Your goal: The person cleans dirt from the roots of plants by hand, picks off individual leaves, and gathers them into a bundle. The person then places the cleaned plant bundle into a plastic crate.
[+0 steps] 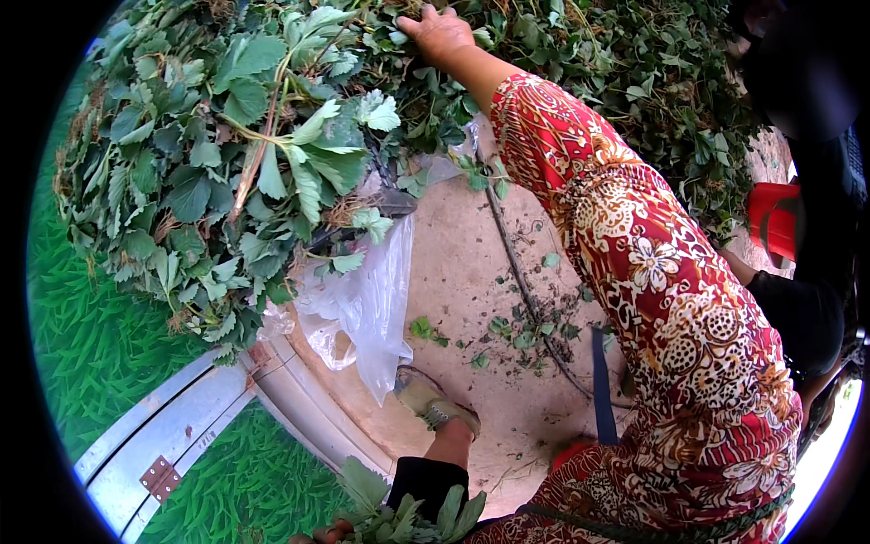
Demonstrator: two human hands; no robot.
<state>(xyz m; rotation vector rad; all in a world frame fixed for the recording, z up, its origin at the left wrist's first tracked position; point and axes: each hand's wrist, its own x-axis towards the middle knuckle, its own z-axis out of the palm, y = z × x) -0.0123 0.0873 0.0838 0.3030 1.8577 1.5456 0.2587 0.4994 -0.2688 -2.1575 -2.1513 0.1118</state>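
My right arm, in a red floral sleeve, stretches to the far side, where my right hand [442, 36] rests over a large heap of strawberry plants [625, 54]. Its fingers are spread, with nothing visible held in them. At the lower edge my left hand [328, 533] is partly cut off, its fingers closed around a bunch of leafy strawberry plants [399, 521]. A nearer, taller heap of strawberry plants [190, 190] fills the left, with brown roots and stems showing among the leaves.
A clear plastic bag [372, 299] hangs below the left heap. Scattered leaves and a dark hose-like line [517, 263] lie on the pale floor [444, 272]. My shoe [426, 403] stands beside a metal frame [181, 426] over green grass-patterned sheeting. At right are a red stool [773, 218] and a dark-clothed person [802, 317].
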